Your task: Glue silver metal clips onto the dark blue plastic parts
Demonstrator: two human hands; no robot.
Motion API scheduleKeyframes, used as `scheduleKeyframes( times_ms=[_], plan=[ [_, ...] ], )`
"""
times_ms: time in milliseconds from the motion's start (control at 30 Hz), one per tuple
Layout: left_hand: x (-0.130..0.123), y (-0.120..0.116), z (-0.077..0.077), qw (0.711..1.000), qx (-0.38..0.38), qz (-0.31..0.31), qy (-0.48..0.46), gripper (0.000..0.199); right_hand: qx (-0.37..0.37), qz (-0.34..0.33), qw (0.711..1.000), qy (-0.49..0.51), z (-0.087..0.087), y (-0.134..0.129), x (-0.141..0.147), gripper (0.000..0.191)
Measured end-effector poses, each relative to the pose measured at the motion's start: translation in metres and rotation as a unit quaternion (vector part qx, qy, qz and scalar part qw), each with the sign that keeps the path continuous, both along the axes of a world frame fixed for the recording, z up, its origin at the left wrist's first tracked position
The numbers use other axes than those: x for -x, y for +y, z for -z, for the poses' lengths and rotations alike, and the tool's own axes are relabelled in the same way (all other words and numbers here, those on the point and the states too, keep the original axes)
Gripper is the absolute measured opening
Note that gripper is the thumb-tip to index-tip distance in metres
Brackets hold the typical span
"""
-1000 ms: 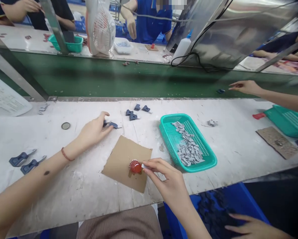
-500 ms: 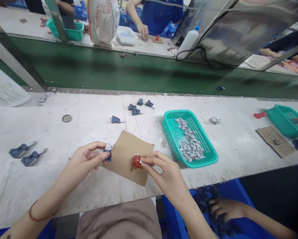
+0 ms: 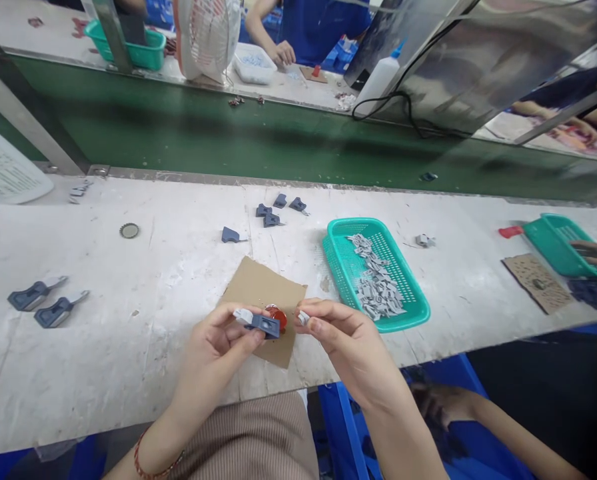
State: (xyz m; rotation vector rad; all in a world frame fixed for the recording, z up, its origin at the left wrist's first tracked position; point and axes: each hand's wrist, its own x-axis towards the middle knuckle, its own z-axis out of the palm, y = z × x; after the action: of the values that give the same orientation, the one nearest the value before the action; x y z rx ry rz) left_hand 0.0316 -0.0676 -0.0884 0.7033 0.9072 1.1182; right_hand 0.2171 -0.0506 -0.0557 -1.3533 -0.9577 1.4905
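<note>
Between the thumb and fingers of my left hand (image 3: 216, 350) is a dark blue plastic part (image 3: 265, 325) with a light grey piece at its far end. My right hand (image 3: 351, 340) pinches a small light grey plastic piece (image 3: 303, 317), a short gap to the right of the blue part. Under and behind both hands lies a square of brown cardboard (image 3: 261, 283). A red round cap-like thing (image 3: 277, 319) sits on that cardboard, partly hidden by the blue part. To the right, a green basket (image 3: 415, 293) holds many loose grey pieces.
Several dark blue parts (image 3: 230, 235) lie beyond the cardboard, and two (image 3: 53, 312) lie at the left. A bottle cap (image 3: 129, 231) is near them. At lower right, another person's hand (image 3: 443, 403) reaches into a blue bin (image 3: 346, 420). A second green basket (image 3: 543, 240) stands far right.
My left hand has moved right, bringing the blue part in front of the red cap and turning it. My right hand has lifted the grey piece away from the red cap.
</note>
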Motion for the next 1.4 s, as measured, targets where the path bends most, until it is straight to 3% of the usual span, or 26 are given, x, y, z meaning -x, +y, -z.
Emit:
scheduleKeyframes(
  times_ms=[233,533,933,1167,1400],
  plan=[
    [-0.007,-0.002,-0.004,0.999,-0.029,-0.012,0.022,0.014,-0.074,-0.055,0.994,-0.065,-0.016,-0.001,0.010,0.010],
    [-0.010,-0.003,-0.002,0.999,-0.036,-0.027,0.024,0.017,-0.145,-0.091,0.968,-0.185,-0.018,-0.006,0.015,0.007],
    [-0.011,-0.003,-0.003,0.998,-0.033,-0.036,0.041,0.016,-0.125,-0.109,0.968,-0.189,-0.022,-0.003,0.015,0.004],
    [-0.013,-0.003,0.006,1.000,0.000,-0.023,-0.008,0.019,-0.041,-0.105,0.991,-0.071,-0.010,0.001,0.013,0.013],
    [-0.015,-0.005,0.008,1.000,-0.006,-0.023,-0.012,0.030,-0.094,-0.054,0.987,-0.115,-0.001,-0.005,0.022,0.004]
  ],
)
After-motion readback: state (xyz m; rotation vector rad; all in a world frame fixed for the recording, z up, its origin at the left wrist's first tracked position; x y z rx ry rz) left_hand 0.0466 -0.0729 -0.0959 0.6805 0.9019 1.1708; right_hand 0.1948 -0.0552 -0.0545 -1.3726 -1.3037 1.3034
